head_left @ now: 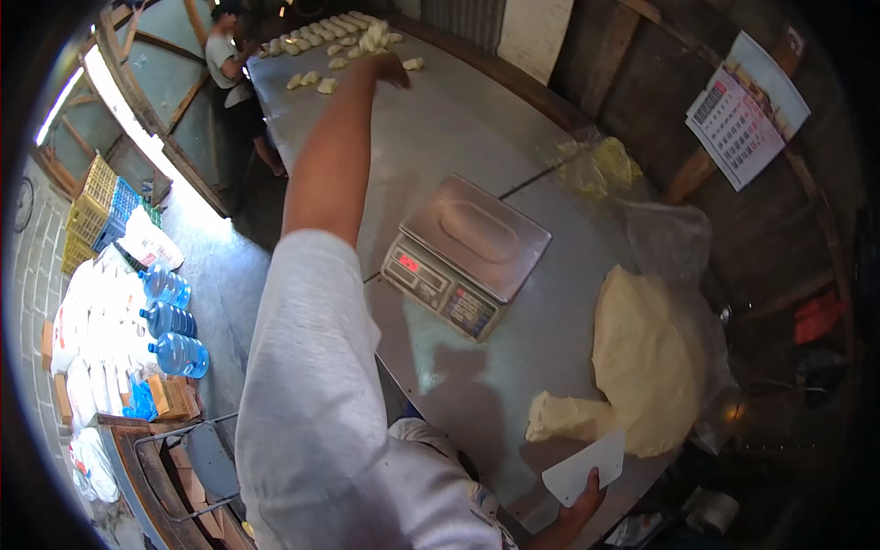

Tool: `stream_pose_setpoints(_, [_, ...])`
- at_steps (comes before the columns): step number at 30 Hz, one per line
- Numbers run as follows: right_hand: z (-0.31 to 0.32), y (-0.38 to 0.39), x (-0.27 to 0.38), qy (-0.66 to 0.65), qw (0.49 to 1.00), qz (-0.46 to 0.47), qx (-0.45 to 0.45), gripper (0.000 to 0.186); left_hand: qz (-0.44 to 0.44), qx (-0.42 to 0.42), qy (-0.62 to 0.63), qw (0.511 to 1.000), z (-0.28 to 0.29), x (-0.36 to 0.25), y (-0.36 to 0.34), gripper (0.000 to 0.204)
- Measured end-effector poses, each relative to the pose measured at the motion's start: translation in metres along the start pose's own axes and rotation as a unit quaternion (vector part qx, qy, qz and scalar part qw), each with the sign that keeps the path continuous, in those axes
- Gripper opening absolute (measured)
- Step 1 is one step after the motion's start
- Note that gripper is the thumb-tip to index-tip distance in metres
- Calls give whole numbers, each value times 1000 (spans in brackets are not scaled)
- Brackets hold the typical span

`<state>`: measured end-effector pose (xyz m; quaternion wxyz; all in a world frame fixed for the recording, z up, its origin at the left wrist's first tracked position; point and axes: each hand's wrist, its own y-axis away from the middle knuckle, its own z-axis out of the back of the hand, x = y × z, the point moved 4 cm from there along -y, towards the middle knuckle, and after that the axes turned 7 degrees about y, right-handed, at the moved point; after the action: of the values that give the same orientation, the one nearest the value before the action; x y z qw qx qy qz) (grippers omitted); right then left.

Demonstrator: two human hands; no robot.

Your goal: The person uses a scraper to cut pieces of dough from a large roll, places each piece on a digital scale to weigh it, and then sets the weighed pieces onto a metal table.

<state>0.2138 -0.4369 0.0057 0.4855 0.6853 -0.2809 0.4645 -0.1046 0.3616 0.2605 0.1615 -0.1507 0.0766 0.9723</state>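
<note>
My left arm reaches far across the metal table, and my left hand (389,70) hangs with its fingers loose and pointing down, nothing visible in them. Just beyond it is a clump of pale dough pieces (375,38), slightly blurred. At the near right, my right hand (583,502) grips a white dough scraper (587,467) with a flat blade. The scraper sits next to a large mass of dough (646,357), whose cut end juts out to the left. Between my hands stands a digital scale (477,238) with a bare steel pan and its display lit red.
Dough pieces (316,35) lie in rows at the table's far end. Another person (225,60) stands at its far left side. Clear plastic (674,234) and a yellowish bag (605,165) lie along the wall. Blue water jugs (179,355), sacks and crates are on the floor left.
</note>
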Motion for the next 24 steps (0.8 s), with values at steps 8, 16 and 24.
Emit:
stream_pose_setpoints(8, [39, -55, 67, 118, 988, 69, -75, 55, -178, 264, 486, 814, -460, -219, 319, 65])
stream_pose_setpoints(16, [4, -135, 213, 564, 685, 448, 108, 20, -179, -1, 97, 979, -548, -345, 456, 114])
stream_pose_setpoints(24, [-9, -247, 74, 723, 416, 445, 326, 13, -97, 1, 231, 968, -563, -340, 448, 95])
